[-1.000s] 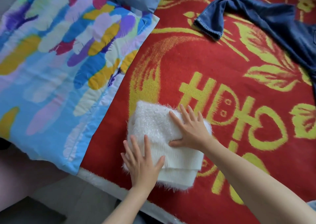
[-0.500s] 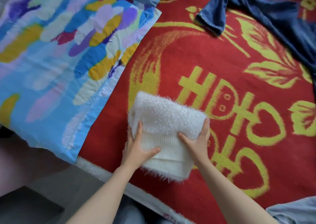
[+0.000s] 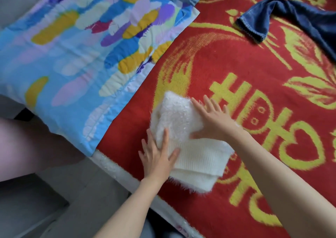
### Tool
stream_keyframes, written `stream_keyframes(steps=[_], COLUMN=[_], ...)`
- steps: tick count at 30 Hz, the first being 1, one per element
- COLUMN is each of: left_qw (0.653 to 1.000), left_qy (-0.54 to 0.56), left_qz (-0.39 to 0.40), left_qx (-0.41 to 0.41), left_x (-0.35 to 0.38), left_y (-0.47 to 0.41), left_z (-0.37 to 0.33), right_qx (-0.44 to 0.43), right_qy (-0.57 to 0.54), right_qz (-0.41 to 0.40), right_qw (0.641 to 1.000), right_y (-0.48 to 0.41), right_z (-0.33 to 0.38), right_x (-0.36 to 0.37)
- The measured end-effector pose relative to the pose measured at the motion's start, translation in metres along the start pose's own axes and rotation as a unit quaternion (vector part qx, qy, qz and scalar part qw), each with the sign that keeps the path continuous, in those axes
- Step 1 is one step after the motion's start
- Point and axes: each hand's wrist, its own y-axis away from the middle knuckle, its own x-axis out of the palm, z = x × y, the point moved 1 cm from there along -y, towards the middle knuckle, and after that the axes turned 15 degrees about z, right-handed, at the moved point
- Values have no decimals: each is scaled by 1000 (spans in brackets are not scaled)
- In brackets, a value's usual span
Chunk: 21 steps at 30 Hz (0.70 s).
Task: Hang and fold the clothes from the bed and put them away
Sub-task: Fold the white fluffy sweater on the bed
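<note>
**White sweater folded, being pressed flat at the bed's near edge**

The red blanket (image 3: 209, 59) with its yellow pattern covers most of the bed. Along its left side lies a bright feather-print quilt (image 3: 72, 56), one corner hanging off the near edge. Up at the far right corner, a pair of blue jeans (image 3: 291, 18) sprawls unfolded, one hemmed leg pointing toward the middle.

The fluffy white sweater (image 3: 192, 147) sits close to the bed's near edge, just beside the quilt's lower corner. It is already a compact bundle, with the ribbed hem layers showing on the near side.

Both hands lie palm down on it with the fingers straight and spread, gripping nothing. The right hand (image 3: 214, 123) presses the far right part of the bundle. The left hand (image 3: 156, 158) presses the near left side, thumb across the ribbing.

To my eye the folding of this piece is nearly done and this is the flattening.

- **Pressing:** A knit this lofty will likely spring back, so firm, even pressure from the middle outward should serve better than quick pats.
- **Squaring up:** The hem layers look slightly stepped, and nudging them flush would square the bundle.
- **Lifting:** Sliding both hands underneath should keep the fold from dropping open.

The jeans are yet to be dealt with.
</note>
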Motion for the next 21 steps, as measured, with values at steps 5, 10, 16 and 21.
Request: stream_keyframes(steps=[5,10,16,21], left_qw=[965,842,814,831], left_qy=[197,520,572,538], left_qz=[-79,-79,-68,-120], left_qx=[-151,-119,-82,-70], left_x=[7,11,6,1], left_y=[15,8,0,0], left_z=[-6,-10,0,-8], right_qx=[-60,-44,-37,-34], right_qy=[-45,-151,-157,-240], right_qz=[120,199,135,51], right_qw=[990,967,978,969], right_y=[-52,-77,-85,-65], right_z=[4,-6,-4,-11], right_x=[11,6,12,13])
